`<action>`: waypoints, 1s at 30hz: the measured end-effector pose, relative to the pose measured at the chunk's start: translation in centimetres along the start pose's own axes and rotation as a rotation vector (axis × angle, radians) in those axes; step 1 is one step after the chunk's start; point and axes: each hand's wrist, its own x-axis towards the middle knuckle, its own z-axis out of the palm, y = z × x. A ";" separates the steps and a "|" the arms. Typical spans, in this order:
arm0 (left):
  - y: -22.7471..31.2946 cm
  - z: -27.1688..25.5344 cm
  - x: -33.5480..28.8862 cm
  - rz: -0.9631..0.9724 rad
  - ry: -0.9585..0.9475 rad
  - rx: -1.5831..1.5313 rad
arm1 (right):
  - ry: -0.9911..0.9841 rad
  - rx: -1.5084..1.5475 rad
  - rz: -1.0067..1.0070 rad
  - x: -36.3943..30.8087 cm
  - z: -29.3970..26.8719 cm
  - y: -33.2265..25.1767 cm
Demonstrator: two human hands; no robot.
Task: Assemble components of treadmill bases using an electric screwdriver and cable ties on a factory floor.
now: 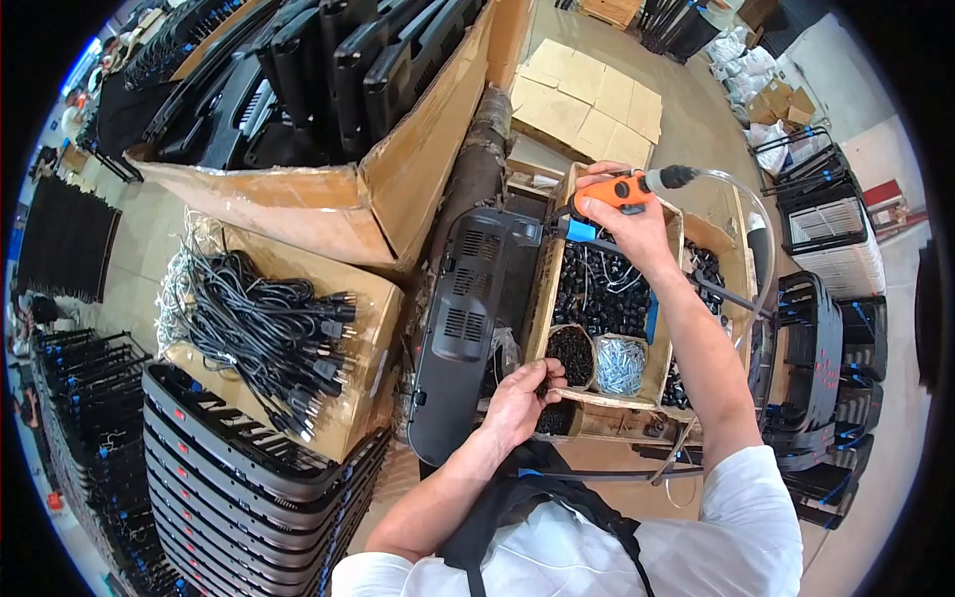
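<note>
Gripping an orange driver (609, 189) in the right hand (637, 227), at the far end of the wooden tray (619, 402), with fingers clamped around its body. Probably fairly weighty, hard-shelled and a little slick; best taken around the thick middle, allowing for drag from the clear hose (772, 244) looping over the tray's right side. Holding the left hand (515, 398) by the tray's near left corner, beside the dark screws (569, 356), with fingers curled; cannot tell whether clamped on anything. Inside the tray, also silver screws (620, 365) and black plastic parts (602, 298), likely light, hard and easily scattered. Just left of the tray, a black vented panel (464, 289), seemingly stiff and light, perhaps easily scratched; best held by opposite edges. Farther left of the tray, black power cords (264, 328), presumably limp and prone to tangling.
</note>
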 end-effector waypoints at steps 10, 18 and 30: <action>1.9 0.6 2.0 -0.015 0.045 0.074 | -0.062 -0.040 0.044 1.6 -0.1 3.2; 1.6 0.7 4.0 0.009 0.167 0.205 | -0.120 -0.145 0.043 1.8 1.3 3.4; 2.9 2.9 6.5 0.082 0.215 0.162 | -0.177 -0.256 0.022 2.3 1.2 2.9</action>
